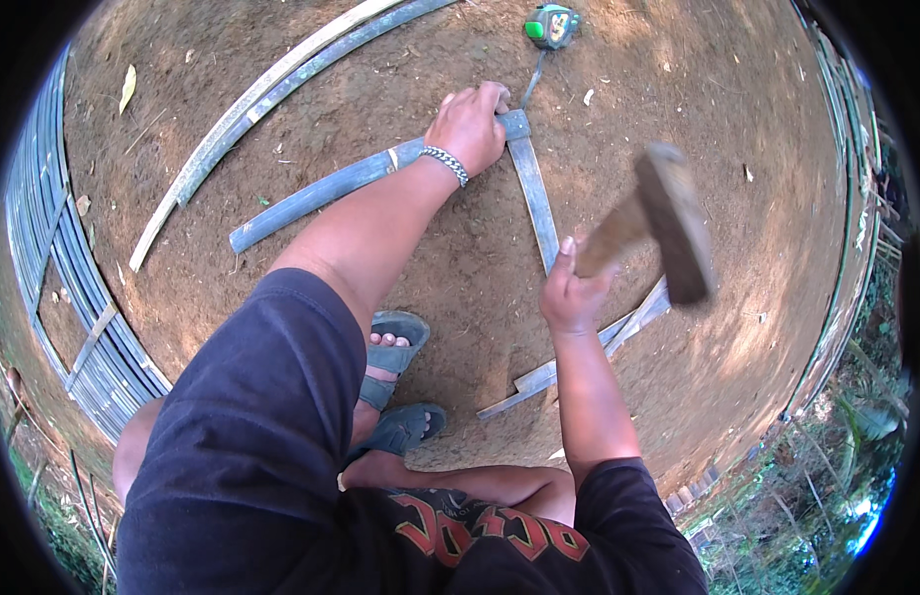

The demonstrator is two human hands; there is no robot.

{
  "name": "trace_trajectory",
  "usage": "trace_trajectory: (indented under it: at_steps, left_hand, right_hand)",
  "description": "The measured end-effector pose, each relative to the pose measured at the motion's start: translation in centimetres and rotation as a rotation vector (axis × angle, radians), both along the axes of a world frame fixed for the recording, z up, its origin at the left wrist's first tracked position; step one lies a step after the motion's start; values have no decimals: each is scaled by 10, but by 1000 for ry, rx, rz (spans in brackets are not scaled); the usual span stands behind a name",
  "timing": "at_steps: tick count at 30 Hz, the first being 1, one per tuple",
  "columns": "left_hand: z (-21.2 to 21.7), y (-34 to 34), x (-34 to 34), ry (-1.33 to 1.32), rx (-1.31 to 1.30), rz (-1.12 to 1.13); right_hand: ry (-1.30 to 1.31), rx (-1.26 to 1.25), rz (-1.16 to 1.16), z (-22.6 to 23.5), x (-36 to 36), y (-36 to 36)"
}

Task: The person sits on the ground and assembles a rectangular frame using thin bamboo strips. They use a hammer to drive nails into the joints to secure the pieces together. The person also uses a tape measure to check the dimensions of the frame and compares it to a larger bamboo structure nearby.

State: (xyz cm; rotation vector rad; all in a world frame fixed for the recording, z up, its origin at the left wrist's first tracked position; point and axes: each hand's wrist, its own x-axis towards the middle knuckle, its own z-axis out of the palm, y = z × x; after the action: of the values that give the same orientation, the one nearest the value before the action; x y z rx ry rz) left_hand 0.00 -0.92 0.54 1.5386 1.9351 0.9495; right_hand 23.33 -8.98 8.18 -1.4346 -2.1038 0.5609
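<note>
hammer aloft, pole pinned to bare earth

from my remote post i see the person's right grip [576,296] wrapped round the wooden handle of a hammer [673,228], its blocky brown head blurred and clear of the ground. the left grip [468,134] is closed over a grey pole [326,196] near its farther end, though i cannot tell how the hidden fingers sit. the pole lies slantwise on the brown earth [460,258], and a narrow slat [534,193] runs from that end toward the right grip. beyond it sits a green-and-black tape measure [552,27] (a thin strap trails from it). i count two long strips [281,89] farther left, more slats [638,316] about the right forearm, and a panel of grey poles [78,307] along the left edge.
</note>
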Motion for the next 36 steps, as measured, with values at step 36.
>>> trace_trajectory:
  at_steps: [36]
  left_hand:
    - [-1,1,0,-44,-11,23]
  right_hand:
    - [-402,-397,-104,-7,11,3]
